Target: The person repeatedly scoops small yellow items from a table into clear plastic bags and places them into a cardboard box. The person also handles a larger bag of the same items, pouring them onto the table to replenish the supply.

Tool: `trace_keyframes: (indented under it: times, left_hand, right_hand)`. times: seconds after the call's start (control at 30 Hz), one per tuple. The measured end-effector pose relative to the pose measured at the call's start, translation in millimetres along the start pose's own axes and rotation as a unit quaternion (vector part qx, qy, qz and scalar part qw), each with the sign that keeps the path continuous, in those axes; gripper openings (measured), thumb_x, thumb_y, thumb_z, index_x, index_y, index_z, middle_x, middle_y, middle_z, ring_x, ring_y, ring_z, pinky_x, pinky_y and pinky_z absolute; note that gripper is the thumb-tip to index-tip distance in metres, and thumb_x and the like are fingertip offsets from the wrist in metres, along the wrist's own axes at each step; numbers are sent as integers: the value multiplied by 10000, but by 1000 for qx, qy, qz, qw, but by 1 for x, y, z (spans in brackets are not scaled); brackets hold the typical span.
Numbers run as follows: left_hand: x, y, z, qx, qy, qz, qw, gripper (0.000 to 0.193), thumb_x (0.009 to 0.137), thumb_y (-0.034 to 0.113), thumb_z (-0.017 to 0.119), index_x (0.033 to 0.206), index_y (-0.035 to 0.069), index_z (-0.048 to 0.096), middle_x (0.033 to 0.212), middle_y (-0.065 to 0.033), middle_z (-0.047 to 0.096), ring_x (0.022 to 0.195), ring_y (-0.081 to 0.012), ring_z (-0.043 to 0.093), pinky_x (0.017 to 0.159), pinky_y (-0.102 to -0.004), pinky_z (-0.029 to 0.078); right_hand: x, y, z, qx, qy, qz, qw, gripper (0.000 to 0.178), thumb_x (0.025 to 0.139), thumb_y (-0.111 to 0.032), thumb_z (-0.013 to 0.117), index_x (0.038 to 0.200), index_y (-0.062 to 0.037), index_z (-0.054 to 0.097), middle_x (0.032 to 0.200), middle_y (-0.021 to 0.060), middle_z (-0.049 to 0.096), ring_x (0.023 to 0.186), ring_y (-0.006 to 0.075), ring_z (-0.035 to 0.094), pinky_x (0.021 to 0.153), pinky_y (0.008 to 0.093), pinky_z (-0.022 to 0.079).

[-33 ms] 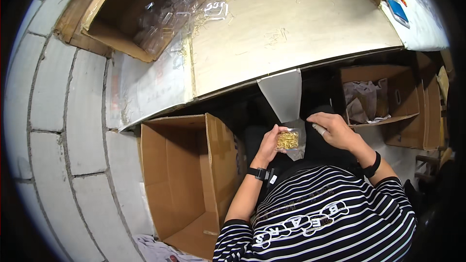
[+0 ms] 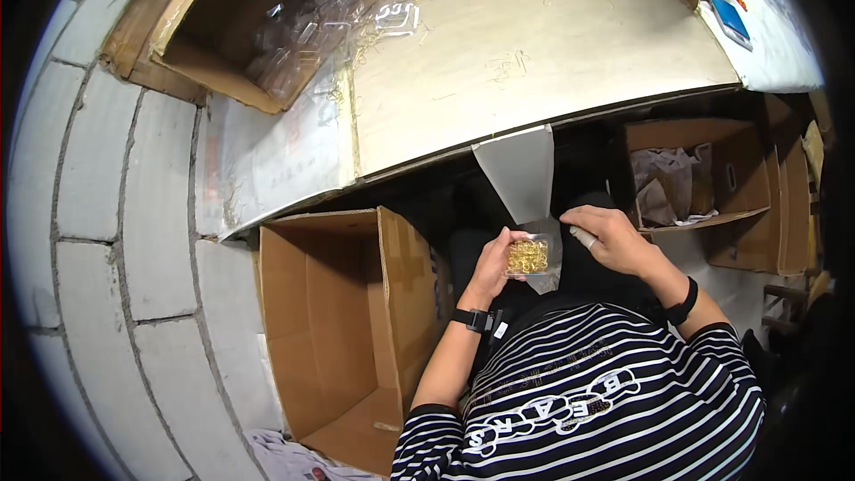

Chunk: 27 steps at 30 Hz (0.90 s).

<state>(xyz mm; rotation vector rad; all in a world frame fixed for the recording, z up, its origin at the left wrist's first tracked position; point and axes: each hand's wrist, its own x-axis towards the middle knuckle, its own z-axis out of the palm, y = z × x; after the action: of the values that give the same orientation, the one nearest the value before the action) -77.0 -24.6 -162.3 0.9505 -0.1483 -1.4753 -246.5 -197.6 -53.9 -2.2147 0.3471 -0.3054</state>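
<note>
My left hand [image 2: 489,265] grips a small clear plastic box [image 2: 529,258] filled with gold-coloured metal bits, thin and wire-like. It holds this box above my lap, just below the lower end of a grey chute [image 2: 518,176] that slopes down from the table edge. To the right, apart from the box, my right hand [image 2: 616,240] hovers with its fingers pressed together and bent toward the thumb. A pale wrap circles one of its fingers. Whether anything small sits between those fingertips is hidden.
The pale tabletop [image 2: 543,36] carries scattered gold bits and a heap of clear plastic boxes [image 2: 329,27] spilling from a tilted carton [image 2: 214,27]. An open cardboard box [image 2: 331,330] stands left of me. Another carton [image 2: 704,134] holding crumpled paper is at right.
</note>
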Motion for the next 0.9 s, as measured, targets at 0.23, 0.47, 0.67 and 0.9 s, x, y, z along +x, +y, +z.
trace_keyframes:
  times: [0.23,0.47,0.67,0.9]
  left_hand:
    - [-19,43,41,44,41,92,994,299,968,256,459,1075,-4,559,900,-83,639,680,-131,653,471,-246,567]
    - [-28,47,48,13,102,136,985,273,958,194,447,1131,1,533,936,-103,640,740,-168,666,504,-279,586]
    - [-29,44,61,-51,90,206,973,346,994,242,353,1233,19,466,1122,-107,581,980,-192,615,755,-338,568]
    - [-34,53,74,-17,81,245,966,368,1005,220,316,1260,-9,454,1222,-118,534,1091,-194,546,916,-305,464]
  right_hand:
    - [24,-27,26,-90,-43,-137,986,553,786,-71,627,1307,-54,443,1330,140,474,1280,297,409,1044,445,354]
    - [29,-31,30,-55,-7,-162,985,517,764,-142,673,1237,-35,492,1251,133,538,1232,298,463,1018,453,373]
    - [36,-40,22,-45,85,-207,974,565,677,-183,755,1170,-33,524,1233,131,547,1202,327,485,984,456,400]
    - [42,-48,39,-101,47,-252,961,349,671,-134,736,980,-41,603,1195,97,553,1228,293,451,993,476,366]
